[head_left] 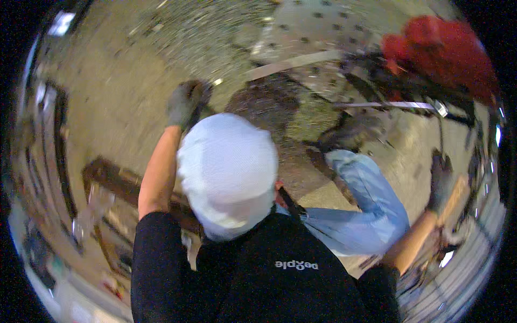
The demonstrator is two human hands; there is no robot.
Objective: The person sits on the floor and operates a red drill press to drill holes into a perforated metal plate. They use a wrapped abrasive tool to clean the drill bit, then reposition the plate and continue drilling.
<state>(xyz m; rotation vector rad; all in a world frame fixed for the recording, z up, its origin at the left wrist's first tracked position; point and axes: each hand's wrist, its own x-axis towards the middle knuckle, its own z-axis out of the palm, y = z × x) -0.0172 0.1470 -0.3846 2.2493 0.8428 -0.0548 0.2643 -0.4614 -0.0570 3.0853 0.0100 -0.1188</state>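
Note:
My left hand [186, 102], in a grey glove with dark fingers, reaches out over the floor. Its fingers look curled, but motion blur and the dark glove hide what they hold, if anything. A small bright spot shows beside them. Far to the right, my right hand [440, 180] wears a similar glove, its fingers stretched out and slightly apart. A pale wooden piece [456, 198] lies alongside it; I cannot tell whether they touch. A white, rounded, cap-like cloth shape [229, 172] fills the middle and covers part of my front. My bent leg [371, 199] shows in blue jeans, with a dark shoe.
A dark, rough brown mass [264, 102] sits ahead, by gravel [204, 43]. Beyond are a perforated metal plate [318, 27] and a flat metal strip [296, 64]. A red machine-like object [447, 56] and a thin bright bar [398, 104] stand right. A brown beam [116, 180] lies left.

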